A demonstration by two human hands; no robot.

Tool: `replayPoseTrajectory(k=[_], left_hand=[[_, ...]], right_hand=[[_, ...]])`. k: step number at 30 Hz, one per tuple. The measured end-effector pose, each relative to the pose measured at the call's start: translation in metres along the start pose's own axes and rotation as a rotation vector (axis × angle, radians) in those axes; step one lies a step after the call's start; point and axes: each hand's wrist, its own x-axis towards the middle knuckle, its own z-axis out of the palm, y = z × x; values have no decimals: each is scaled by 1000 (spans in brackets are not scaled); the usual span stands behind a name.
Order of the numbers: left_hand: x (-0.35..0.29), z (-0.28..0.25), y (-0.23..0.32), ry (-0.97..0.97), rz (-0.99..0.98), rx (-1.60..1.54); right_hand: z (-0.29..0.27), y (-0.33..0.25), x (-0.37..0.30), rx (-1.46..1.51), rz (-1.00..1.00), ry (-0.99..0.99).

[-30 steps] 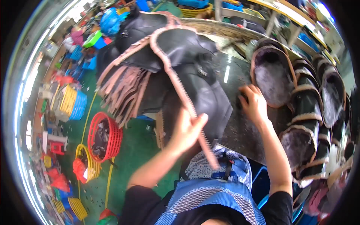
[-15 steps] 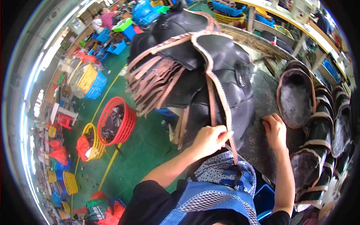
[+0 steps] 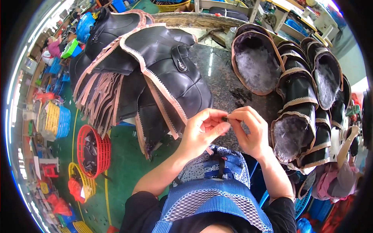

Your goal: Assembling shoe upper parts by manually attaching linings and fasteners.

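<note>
My left hand point(image 3: 204, 130) and my right hand point(image 3: 248, 130) meet above the near edge of the table, fingertips pinched on a tiny dark piece point(image 3: 225, 119) that looks like a zipper slider. Its details are mostly covered by my fingers. Just beyond them, a small heap of similar dark pieces point(image 3: 240, 95) lies on the dark speckled tabletop point(image 3: 217, 77). Left of my hands is a stack of black boot uppers point(image 3: 171, 73), edged with pinkish-brown zipper tape point(image 3: 149, 73). The tape's loose end hangs beside my left wrist, not held.
Fur-lined black boot pieces point(image 3: 258, 62) stand in nested rows along the right. A red basket point(image 3: 93, 151) and a yellow basket point(image 3: 88, 186) are on the green floor at left. Behind the table runs a wooden edge point(image 3: 194, 19). Another person point(image 3: 334, 180) is at the right.
My left hand has let go of the zipper tape. My right hand has come from the tabletop to meet it, now with the small dark piece between them. The view has shifted right.
</note>
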Motion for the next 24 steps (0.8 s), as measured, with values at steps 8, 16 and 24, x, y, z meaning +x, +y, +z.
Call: replayPoseTrajectory(k=[8,16,24], left_hand=[[-33,-9,-22,-127,-378,-484],[-20,-49,22,-362,551,1546],[17,-82,26,-383,388,1402]], right_hand=[[13,-1,-46,733,556,-7],[-10,13,-50,942,736,162],[4,20,-60,1004,871,112]])
